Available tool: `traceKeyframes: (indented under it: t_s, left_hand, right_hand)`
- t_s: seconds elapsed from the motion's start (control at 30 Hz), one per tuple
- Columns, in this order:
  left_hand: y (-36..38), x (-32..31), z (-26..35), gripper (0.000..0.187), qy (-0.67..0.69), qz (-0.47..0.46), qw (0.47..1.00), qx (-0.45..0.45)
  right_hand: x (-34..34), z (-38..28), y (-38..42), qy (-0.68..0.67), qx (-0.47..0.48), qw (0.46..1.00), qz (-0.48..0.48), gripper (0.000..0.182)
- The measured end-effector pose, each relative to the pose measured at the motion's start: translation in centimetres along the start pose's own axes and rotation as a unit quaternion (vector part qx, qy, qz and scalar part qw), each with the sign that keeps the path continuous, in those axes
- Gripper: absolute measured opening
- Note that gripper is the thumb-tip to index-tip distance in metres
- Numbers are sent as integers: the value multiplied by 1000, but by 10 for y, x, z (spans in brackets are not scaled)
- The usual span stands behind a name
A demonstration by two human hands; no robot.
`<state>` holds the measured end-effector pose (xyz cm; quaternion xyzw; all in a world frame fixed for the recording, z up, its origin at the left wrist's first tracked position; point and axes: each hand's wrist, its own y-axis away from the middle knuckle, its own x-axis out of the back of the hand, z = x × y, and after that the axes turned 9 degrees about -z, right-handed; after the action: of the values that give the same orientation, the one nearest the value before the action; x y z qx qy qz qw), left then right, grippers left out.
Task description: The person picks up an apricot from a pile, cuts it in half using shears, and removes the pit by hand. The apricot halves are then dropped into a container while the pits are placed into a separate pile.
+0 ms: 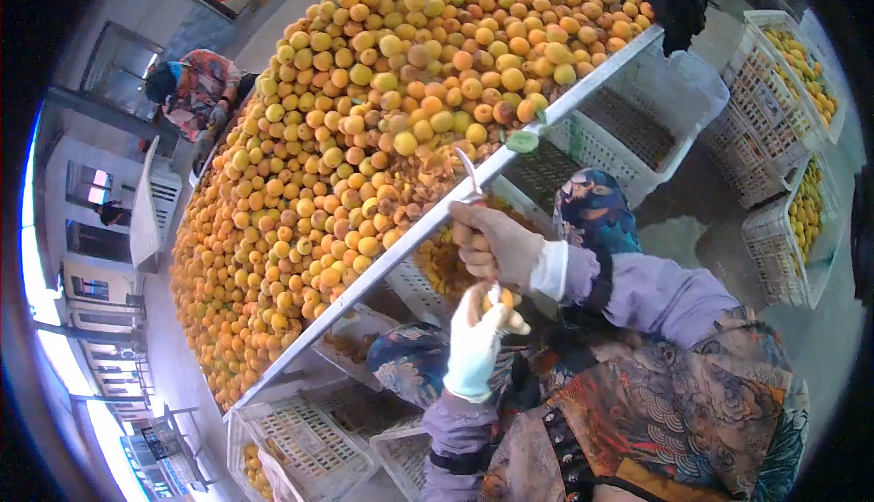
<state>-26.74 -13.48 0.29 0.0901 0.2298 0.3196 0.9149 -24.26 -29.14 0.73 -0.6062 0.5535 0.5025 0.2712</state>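
Observation:
My right hand (499, 245), in a stained glove with a white cuff, is closed on a small curved blade (468, 171) whose tip points up over the metal edge of the table. Just below it, my left hand (481, 334) in a white glove has its fingers closed. Part of an orange fruit (507, 298) shows at the left fingertips, mostly hidden by them. Both hands are near each other above a crate (414, 288) with orange pieces in it. A large heap of orange-yellow fruit (364, 120) lies beyond the metal edge (364, 274).
A green object (522, 141) sits on the metal edge. White crates stand below it, one empty (674, 129) and one at the lower left (300, 438). Fruit-filled crates (760, 129) are stacked at the right. Another person (200, 92) is beyond the heap, and black cloth (672, 1) hangs at the top.

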Motion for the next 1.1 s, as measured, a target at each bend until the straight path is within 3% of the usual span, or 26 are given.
traceKeyframes:
  t_s: [0.1,0.23,0.53,0.67,0.77,0.83,0.9,0.97,1.1]
  left_hand:
    - [-7,10,4,38,29,15,999,-18]
    - [-13,16,14,38,61,43,996,-57]
    - [-42,44,-8,32,-65,108,991,-35]
    - [-58,56,-24,48,-94,136,985,-40]
    - [-57,65,-29,52,-227,175,954,-91]
    - [-49,68,-15,47,-230,197,946,-118]
    - [-41,76,11,39,-436,245,850,-165]
    - [-38,94,32,33,-493,329,780,-199]
    - [-27,167,61,39,-479,411,742,-226]
  right_hand:
    - [-12,-5,-11,56,60,996,17,37]
    - [-12,-20,-20,-3,132,991,36,33]
    - [4,-44,-19,61,148,987,26,32]
    - [9,-55,-23,121,138,983,14,31]
    - [16,-60,-23,151,123,981,-14,32]
    - [20,-63,-20,185,124,975,-12,32]
    - [28,-63,-20,175,135,975,-12,34]
    - [37,-61,-18,179,126,976,-19,35]
    - [35,-62,-16,214,101,970,-54,38]
